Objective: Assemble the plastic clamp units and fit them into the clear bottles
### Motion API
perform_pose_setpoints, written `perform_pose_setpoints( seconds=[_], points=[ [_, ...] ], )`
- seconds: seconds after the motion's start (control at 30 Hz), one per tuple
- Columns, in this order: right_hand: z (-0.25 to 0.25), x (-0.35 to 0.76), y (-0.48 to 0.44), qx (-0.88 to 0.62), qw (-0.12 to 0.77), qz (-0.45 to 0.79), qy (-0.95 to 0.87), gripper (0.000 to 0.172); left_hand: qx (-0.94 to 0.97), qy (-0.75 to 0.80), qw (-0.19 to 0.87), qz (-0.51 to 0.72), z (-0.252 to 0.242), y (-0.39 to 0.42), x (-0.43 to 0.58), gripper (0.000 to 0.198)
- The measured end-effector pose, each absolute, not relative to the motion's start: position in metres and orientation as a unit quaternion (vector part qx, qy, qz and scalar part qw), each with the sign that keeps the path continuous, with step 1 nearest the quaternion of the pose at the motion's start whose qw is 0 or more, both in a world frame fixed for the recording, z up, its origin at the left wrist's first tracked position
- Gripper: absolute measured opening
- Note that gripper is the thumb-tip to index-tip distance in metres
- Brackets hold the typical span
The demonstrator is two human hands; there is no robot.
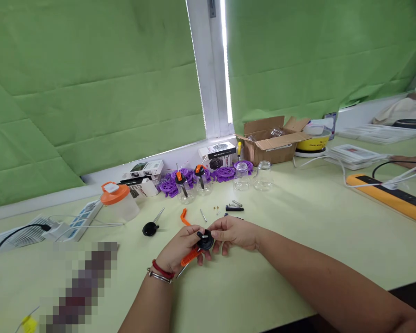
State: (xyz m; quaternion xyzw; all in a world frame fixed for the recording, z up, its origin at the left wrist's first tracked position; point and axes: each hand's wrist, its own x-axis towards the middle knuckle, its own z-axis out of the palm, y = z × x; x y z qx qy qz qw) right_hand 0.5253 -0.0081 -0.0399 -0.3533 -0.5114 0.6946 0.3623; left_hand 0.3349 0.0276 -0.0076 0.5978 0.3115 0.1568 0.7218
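Observation:
My left hand (185, 247) is closed around a black round lid (205, 240) with an orange handle (190, 256) below it and a thin rod poking out near my wrist. My right hand (227, 235) pinches the right edge of the same lid; a small pale piece shows on the lid's top. Just beyond my hands lie an orange bent lever (184, 216), a metal pin (203, 215), tiny brass bits (216, 208), a spring (235, 204) and a black bar (235, 209). Further left rests a black round lid with a thin tube (150, 228).
Glass jars with black-and-orange tops (185, 189), plain glass jars (262, 178) and purple plastic parts (225, 174) stand along the back. Around them are a cardboard box (272, 150), an orange-lidded jug (121, 203), a white power strip (86, 221) and an orange power strip (384, 196).

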Motion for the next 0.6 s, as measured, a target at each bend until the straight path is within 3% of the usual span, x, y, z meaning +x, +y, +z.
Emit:
perform_pose_setpoints(
  seconds=[0.27, 0.6],
  points=[
    [-0.043, 0.519, -0.007, -0.375, 0.419, 0.633, -0.532, 0.033, 0.551, 0.300, 0.754, 0.194, 0.000, 0.025, 0.332, 0.030],
    [-0.036, 0.505, -0.009, -0.458, 0.420, 0.526, -0.581, 0.011, 0.522, 0.239, 0.783, 0.240, -0.013, 0.033, 0.328, 0.030]
  ],
)
